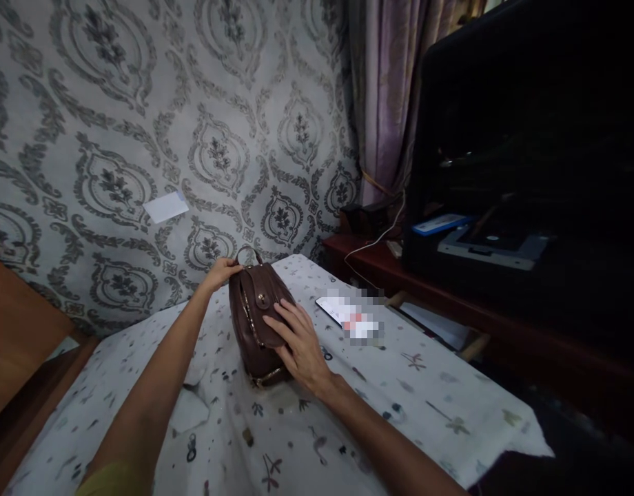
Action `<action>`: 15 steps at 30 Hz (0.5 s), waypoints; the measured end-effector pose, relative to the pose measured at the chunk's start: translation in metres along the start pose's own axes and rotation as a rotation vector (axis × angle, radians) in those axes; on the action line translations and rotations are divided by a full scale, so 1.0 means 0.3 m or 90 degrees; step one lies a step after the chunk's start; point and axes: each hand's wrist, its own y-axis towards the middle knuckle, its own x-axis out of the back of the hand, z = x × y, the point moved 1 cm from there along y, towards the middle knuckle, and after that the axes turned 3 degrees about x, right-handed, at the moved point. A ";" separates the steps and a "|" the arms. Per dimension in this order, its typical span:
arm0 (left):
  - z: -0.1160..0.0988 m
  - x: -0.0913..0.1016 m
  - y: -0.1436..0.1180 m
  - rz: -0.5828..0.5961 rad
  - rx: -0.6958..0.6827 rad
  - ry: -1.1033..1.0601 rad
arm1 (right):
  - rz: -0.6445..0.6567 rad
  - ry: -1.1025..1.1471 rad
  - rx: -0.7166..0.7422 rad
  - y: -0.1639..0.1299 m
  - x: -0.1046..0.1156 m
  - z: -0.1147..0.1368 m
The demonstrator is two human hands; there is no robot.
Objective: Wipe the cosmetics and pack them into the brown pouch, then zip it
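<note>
A small dark brown leather handbag (255,313) with a loop handle on top stands on the cloth-covered table. On its front are a flap with a metal clasp and metal zippers. At the bag's upper left corner, beside the handle, my left hand (222,273) grips the top edge; some of its fingertips are hidden. My right hand (299,341) lies against the front and right side of the bag, fingers spread apart. Just right of the bag, a phone (335,310) with a lit screen lies flat, partly blurred out.
White printed cloth (369,427) covers the table, which meets a patterned wall (218,151). On the right stand a dark red desk (369,258) and a large black screen (503,138). A white cable (376,238) runs down toward the table. Orange-brown wood (22,337) borders the left.
</note>
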 end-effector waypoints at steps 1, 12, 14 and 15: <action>0.005 0.004 -0.001 -0.007 -0.008 0.004 | -0.001 0.000 -0.002 0.000 0.000 0.000; 0.060 -0.003 0.016 -0.038 0.007 0.015 | 0.013 0.014 -0.014 0.005 0.019 0.004; 0.068 -0.009 0.015 -0.035 0.014 0.009 | 0.010 -0.008 -0.012 0.020 0.031 0.026; 0.071 -0.012 0.015 -0.034 0.015 0.005 | 0.016 -0.024 -0.009 0.032 0.036 0.043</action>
